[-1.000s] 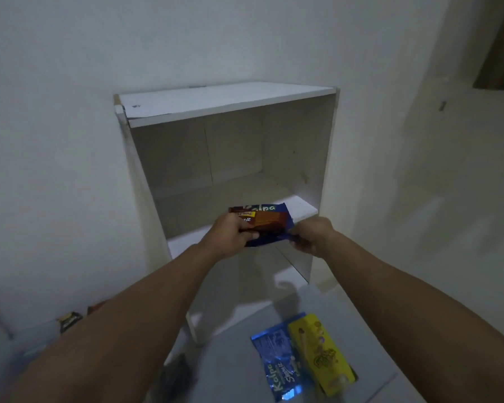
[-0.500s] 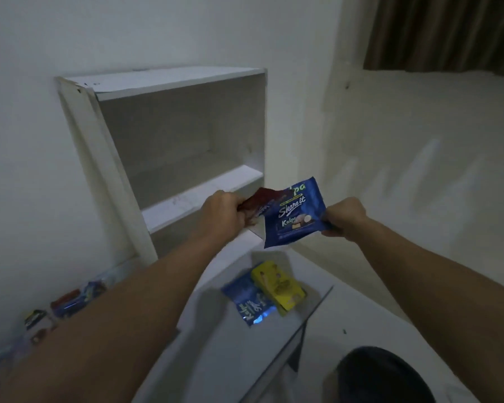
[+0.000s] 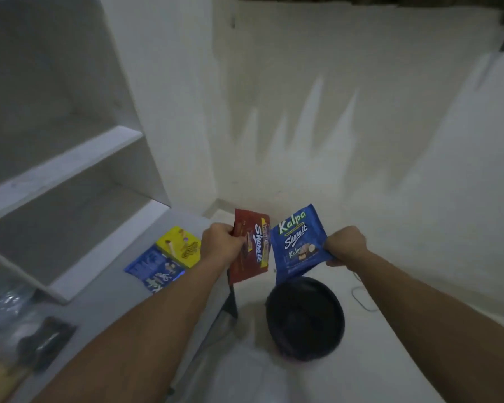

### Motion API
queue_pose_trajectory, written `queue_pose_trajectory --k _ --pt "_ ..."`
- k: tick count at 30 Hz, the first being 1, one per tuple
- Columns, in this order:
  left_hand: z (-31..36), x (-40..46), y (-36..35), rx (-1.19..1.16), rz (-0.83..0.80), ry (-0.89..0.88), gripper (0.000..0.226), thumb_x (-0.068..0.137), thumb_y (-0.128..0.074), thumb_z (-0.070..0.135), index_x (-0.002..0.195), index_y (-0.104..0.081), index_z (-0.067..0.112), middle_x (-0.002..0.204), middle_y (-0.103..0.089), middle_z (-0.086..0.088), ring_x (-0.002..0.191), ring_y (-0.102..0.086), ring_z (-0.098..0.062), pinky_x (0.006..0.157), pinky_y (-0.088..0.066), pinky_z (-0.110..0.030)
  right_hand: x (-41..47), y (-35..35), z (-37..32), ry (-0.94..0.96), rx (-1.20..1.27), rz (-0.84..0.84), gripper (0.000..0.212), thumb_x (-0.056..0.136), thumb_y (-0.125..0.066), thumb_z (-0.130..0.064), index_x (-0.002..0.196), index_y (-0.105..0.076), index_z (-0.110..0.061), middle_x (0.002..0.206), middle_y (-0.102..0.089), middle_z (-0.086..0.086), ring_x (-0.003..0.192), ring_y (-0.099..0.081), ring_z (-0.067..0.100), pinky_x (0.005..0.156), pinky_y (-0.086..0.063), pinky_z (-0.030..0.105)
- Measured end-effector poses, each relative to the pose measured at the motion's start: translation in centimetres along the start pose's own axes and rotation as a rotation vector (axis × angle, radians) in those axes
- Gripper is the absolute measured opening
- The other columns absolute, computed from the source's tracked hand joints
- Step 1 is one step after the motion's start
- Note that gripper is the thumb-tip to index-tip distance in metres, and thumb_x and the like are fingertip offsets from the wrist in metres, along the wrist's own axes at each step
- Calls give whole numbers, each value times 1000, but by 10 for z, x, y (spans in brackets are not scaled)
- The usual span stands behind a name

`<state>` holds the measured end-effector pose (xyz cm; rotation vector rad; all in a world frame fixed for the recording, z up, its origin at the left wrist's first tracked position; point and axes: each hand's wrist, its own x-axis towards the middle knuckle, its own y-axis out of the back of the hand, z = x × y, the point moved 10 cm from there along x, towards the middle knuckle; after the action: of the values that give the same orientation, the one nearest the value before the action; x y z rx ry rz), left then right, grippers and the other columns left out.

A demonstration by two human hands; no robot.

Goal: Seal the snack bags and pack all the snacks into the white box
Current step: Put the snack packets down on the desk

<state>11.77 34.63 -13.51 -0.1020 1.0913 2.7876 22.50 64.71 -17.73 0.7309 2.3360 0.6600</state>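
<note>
While a pale grey tabletop (image 3: 122,298) carries a flat yellow snack packet (image 3: 181,246) and a blue foil one (image 3: 154,269) beside a white wooden shelf unit (image 3: 67,161), the left hand (image 3: 220,247) grips a dark red snack bag (image 3: 249,247) and the right hand (image 3: 345,245) pinches a blue Kalpa snack bag (image 3: 297,242) above a round black bin (image 3: 304,318), near stained white walls (image 3: 346,112).

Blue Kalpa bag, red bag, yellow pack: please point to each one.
Blue Kalpa bag (image 3: 297,242), head view, middle of its printed front.
Red bag (image 3: 252,248), head view, middle of its front.
Yellow pack (image 3: 181,246), head view, its top face.

Single head-worn view, wide-angle, looking forward-down at hands, close; white shelf (image 3: 70,158) at left.
</note>
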Motion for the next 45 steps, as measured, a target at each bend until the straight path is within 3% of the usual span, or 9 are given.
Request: queue_pose_trajectory --k 4,7,12,18,24,33,37,40,45 --pt "-13 9 -86 34 -65 90 23 76 -75 28 81 -75 6 75 -70 -10 70 -65 -23 61 -45 -26 51 -5 67 -103 -1 -67 15 84 -67 -22 85 -56 -13 77 -60 4 64 -65 12 70 -56 26" --pt "-36 17 -155 31 -127 190 27 83 -66 30 82 -75 4 78 -73 -11 71 -69 -26 67 -57 -32 74 -11 106 -73 -513 -76 23 83 -67 -33 84 -54 -14 78 -62 1 87 -67 24 70 -41 24" --pt "-97 27 -265 10 -252 365 28 82 -59 24 83 -73 0 83 -74 -14 67 -70 -31 66 -61 -43 111 -47 187 -209 -271 -171 22 82 -68 -32 93 -62 -14 102 -68 5 92 -66 23 69 -46 23" --pt "-168 34 -366 2 -313 455 28 88 -61 21 98 -70 -3 92 -72 -16 79 -70 -30 73 -61 -44 163 -106 263 -171 -497 -269 15 77 -68 -16 86 -66 -5 89 -71 10 81 -68 24 67 -54 26" --pt "-199 36 -422 104 -429 406 23 93 -55 24 97 -66 5 91 -64 -9 82 -61 -21 75 -51 -28 191 -149 316 -274 -316 -233 21 85 -61 -21 73 -63 -4 57 -65 5 34 -57 9 32 -36 13" --pt "-162 47 -368 138 -537 374 24 93 -56 27 73 -52 16 79 -54 -4 87 -55 -20 67 -46 -24 189 -134 261 -206 -299 -246 25 86 -58 -28 71 -64 -8 63 -65 6 47 -62 18 46 -48 21" --pt "-115 64 -311 170 -518 341 42 85 -63 36 85 -64 -6 93 -62 -20 104 -60 -31 83 -46 -32 186 -113 193 -152 -263 -279 19 76 -59 -19 79 -66 -2 70 -71 14 56 -70 28 55 -60 32" --pt "-84 76 -270 173 -515 321 34 86 -66 34 65 -51 12 76 -49 1 91 -55 -23 73 -44 -30 178 -104 129 -38 -283 -347 14 75 -60 -16 69 -62 -4 64 -65 14 46 -64 23 41 -50 23" --pt "-45 88 -195 170 -465 272 45 86 -67 36 61 -32 25 68 -31 6 67 -40 -14 72 -38 -29 150 -103 34 79 -244 -442 23 82 -66 -18 96 -69 0 87 -71 16 71 -69 28 60 -60 36"
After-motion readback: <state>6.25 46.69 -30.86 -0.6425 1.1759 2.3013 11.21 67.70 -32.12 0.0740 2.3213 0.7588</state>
